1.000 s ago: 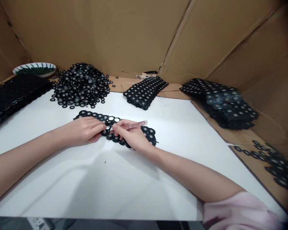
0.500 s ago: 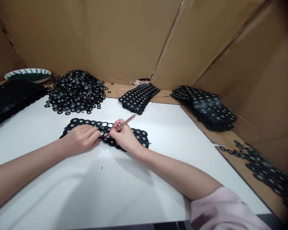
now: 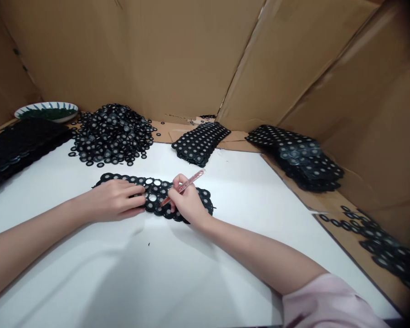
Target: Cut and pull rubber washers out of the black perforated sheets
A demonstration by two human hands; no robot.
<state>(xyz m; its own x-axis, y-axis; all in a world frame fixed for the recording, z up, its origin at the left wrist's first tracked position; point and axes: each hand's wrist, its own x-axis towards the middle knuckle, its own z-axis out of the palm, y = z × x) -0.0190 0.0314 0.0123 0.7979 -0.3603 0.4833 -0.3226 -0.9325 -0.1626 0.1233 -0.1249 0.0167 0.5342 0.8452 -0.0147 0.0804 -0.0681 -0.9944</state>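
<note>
On the white desk, the left hand presses flat on a black ring sheet; right hand fingers pinch a pink stick, mid-poke, needing precise aim next.

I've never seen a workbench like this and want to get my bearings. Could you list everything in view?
ring sheet: one, black with pale centres, flat on the board under both hands
pink stick: one, translucent pink, in the right hand, tip down on the sheet
loose rings: one heap, black, far left of the board
sheet stacks: three, black; far centre, far right, left edge
scattered rings: many, black, on cardboard at right
dish: one, white and green, far left corner
white board: one, white, the work surface
cardboard walls: brown, all around
left hand: pressing the sheet
right hand: gripping the stick
sleeve: pink, right arm
</note>
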